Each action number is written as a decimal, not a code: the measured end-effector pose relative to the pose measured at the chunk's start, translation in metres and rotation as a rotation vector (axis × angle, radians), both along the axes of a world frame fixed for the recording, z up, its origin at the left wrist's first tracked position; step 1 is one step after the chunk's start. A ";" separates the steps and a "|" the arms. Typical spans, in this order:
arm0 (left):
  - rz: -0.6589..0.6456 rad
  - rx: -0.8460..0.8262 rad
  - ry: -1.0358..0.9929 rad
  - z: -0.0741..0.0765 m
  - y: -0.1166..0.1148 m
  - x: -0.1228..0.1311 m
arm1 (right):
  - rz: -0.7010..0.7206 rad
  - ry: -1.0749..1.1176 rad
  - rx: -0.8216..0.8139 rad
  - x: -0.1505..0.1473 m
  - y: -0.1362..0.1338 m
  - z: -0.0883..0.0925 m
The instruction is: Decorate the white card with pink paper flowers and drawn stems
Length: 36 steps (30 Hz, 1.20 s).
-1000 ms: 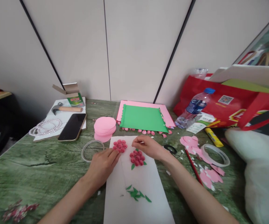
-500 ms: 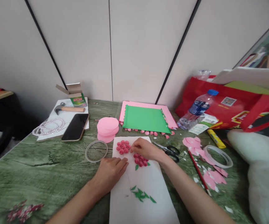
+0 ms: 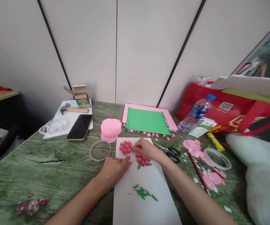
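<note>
A white sheet (image 3: pixel 144 203) lies on the green marbled table (image 3: pixel 43 168) in front of me. Two clusters of small pink paper rosettes sit on its far end: one cluster (image 3: pixel 125 147) at the left, another (image 3: pixel 143 161) at the right with green leaves. My left hand (image 3: pixel 115 170) rests flat on the sheet's left edge, fingers stretched out. My right hand (image 3: pixel 146 149) lies over the top of the right cluster, fingers curled and pressed together beside the left cluster; what they pinch is hidden. Loose green paper leaves (image 3: pixel 144 192) lie lower on the sheet.
A tape ring (image 3: pixel 100 150), stack of pink paper discs (image 3: pixel 110 128), green and pink sheets (image 3: pixel 146 120), scissors (image 3: pixel 171 151), red pencil (image 3: pixel 197 168), second tape roll (image 3: pixel 218 157), glue stick (image 3: pixel 215 141), bottle (image 3: pixel 197 113), red bag (image 3: pixel 233 107), phone (image 3: pixel 80 126), hammer (image 3: pixel 72 109), beads (image 3: pixel 54 125).
My left hand slid back from the left cluster and now lies flat on the sheet's edge. My right hand moved down onto the right cluster. The camera shifted slightly left.
</note>
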<state>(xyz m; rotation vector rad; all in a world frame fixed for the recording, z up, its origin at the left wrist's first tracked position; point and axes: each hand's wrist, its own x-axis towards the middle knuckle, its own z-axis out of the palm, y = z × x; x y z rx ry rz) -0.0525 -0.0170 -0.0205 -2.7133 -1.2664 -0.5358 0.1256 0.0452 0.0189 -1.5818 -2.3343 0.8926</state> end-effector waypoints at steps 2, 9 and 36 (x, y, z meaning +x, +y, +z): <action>0.012 -0.023 0.020 0.000 0.000 0.001 | -0.006 -0.005 0.023 -0.001 -0.001 0.000; 0.053 -0.117 0.090 0.003 0.000 0.003 | -0.003 0.016 0.097 -0.001 -0.004 0.000; 0.127 -0.298 0.398 0.027 0.003 0.036 | 0.076 0.187 0.119 0.024 0.001 -0.024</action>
